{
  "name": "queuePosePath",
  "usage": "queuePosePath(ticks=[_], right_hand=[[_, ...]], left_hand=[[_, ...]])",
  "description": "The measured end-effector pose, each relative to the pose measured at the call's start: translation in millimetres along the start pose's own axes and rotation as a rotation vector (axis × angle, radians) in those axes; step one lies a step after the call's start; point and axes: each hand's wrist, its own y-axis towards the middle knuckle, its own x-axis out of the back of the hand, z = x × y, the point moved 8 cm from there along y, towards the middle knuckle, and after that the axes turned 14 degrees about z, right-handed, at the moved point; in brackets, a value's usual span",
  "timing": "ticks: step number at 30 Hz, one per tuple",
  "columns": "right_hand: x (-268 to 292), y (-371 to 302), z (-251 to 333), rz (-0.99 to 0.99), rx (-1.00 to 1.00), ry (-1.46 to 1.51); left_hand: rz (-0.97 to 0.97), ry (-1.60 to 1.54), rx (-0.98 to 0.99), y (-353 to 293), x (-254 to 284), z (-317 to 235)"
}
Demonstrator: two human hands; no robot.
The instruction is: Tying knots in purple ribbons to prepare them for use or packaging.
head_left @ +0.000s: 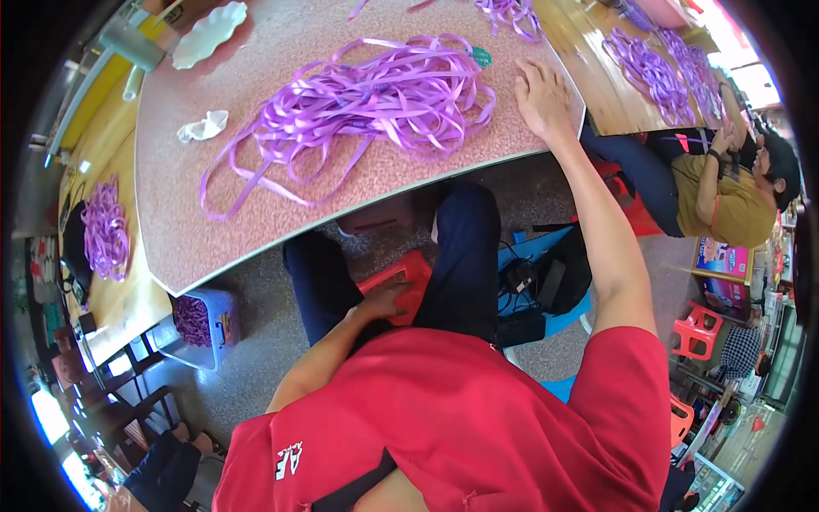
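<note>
A broad pinkish table [213, 230] takes up the front, with a wooden table [136, 311] on the left bearing a purple bundle [106, 232] and another person [725, 192] seated at the far right. Below the left table's edge stands a plastic tub [224, 320]; on or by the pinkish table's far left corner are a white dish [209, 36] and a grey-green cup [132, 44], and nearer, a crumpled white tissue [203, 127]. The main ribbon pile [367, 102] lies mid-table, just left of the right hand [544, 98], which rests palm down, fingers a little apart, not touching it. The left hand [384, 303] is low over a red stool [414, 273], fingers loosely stretched out. The tabletop is speckled, the ribbon flat, shiny and looped, the dish wavy-rimmed. At the pile's right end sits 1 small green piece [482, 57].
</note>
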Motion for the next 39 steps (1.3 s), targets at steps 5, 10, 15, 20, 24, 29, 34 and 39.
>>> queuePosePath(ticks=[5,10,15,20,24,29,34,39], right_hand=[[-0.6,-0.2,-0.6,0.026,-0.034,0.013],[-2.8,-0.1,-4.4,0.021,-0.019,-0.019],[-5.6,2.4,-5.3,0.042,-0.012,-0.019],[-7.7,7.3,1.4,0.044,0.015,0.01],[-1.7,3.4,-9.0,0.029,0.029,-0.005],[4.5,3.0,-0.2,0.041,-0.002,-0.038],[5.3,3.7,3.0,0.057,-0.014,-0.03],[12.8,-3.2,13.8,0.062,0.003,-0.005]], left_hand=[[-0.085,-0.059,0.049,-0.8,-10.9,22.2],[-0.163,0.0,0.061,-1.3,-19.1,28.8],[-0.188,-0.001,0.094,-1.2,-23.9,35.8],[-0.332,-0.104,0.017,-23.3,7.3,9.5],[-0.388,-0.402,-0.17,-93.0,105.5,-112.2],[-0.025,-0.635,-1.279,-222.4,173.0,-313.4],[0.185,-0.504,-1.687,-284.1,198.7,-381.1],[0.419,-0.804,-1.677,-304.5,200.3,-439.3]])
